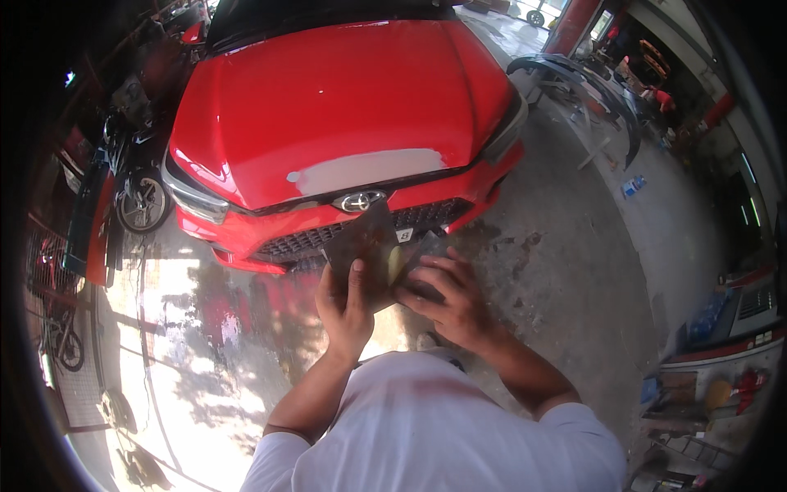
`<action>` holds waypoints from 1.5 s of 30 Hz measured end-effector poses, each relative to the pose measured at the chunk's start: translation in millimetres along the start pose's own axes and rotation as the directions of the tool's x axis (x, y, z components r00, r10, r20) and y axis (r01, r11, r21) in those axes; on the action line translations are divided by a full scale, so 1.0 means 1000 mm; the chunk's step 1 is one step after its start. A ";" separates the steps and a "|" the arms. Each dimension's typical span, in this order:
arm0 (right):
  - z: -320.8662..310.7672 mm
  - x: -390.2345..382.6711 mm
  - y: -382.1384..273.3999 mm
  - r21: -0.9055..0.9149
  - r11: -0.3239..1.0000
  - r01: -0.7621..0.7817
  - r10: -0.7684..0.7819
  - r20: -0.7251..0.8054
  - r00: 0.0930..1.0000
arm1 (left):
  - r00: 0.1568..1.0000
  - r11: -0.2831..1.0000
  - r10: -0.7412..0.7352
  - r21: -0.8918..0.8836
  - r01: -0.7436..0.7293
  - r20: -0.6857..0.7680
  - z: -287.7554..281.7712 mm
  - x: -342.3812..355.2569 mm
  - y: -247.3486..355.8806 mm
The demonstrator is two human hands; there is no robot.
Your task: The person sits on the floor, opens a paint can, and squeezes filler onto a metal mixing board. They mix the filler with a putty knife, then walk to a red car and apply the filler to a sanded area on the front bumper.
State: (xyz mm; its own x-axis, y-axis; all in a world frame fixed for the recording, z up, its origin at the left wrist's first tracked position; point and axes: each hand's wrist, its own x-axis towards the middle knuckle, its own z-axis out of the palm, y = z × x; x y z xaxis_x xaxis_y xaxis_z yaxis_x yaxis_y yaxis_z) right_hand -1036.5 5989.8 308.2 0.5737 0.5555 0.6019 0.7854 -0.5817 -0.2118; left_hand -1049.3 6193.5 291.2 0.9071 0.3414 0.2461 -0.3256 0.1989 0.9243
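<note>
My left hand (346, 310) is closed around the lower edge of a dark, flat, square-cornered plate (359, 246), thumb on its face. A pale yellow-green dab of paste (395, 264) sits near the plate's right side. Just to the right, my right hand (459, 302) is closed on a thin dark spreader (428, 248), held against or very near the plate; the fingers partly hide it. Beyond both hands stands a red car (328, 98), nose toward me. A dull grey-beige patch (369, 170) spreads along the front edge of its hood.
A motorcycle (141, 201) stands left of the car. At the far right, a dark bumper (611, 90) rests on a stand, with a blue-labelled container (633, 187) on the floor nearby. Tools and parts crowd a shelf (705, 402) at the lower right. Sunlight patches the concrete floor (566, 279).
</note>
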 end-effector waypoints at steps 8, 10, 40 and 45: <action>0.013 0.008 -0.005 -0.016 1.000 -0.011 0.011 -0.015 1.000 | 0.983 0.963 0.168 0.204 -0.179 0.071 -0.003 0.008 0.008; 0.019 -0.004 -0.006 0.016 1.000 0.022 -0.023 0.057 0.998 | 0.993 0.987 0.120 0.111 -0.121 0.009 -0.006 0.022 0.011; 0.034 -0.056 0.034 0.204 0.952 -0.230 0.174 0.263 0.949 | 0.971 0.933 -0.221 -0.309 0.184 -0.089 0.007 -0.005 -0.008; -0.009 0.005 0.008 0.050 0.984 -0.169 0.164 0.092 0.982 | 0.985 0.970 -0.012 0.239 -0.030 0.172 0.005 -0.024 -0.035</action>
State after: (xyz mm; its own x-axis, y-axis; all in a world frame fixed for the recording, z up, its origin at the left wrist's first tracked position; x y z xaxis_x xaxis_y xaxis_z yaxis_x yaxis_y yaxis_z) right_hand -1029.7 5982.9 317.0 0.7137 0.5050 0.4854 0.6877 -0.6368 -0.3487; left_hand -1057.9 6173.9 254.2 0.9433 0.1763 0.2813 -0.2792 -0.0370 0.9595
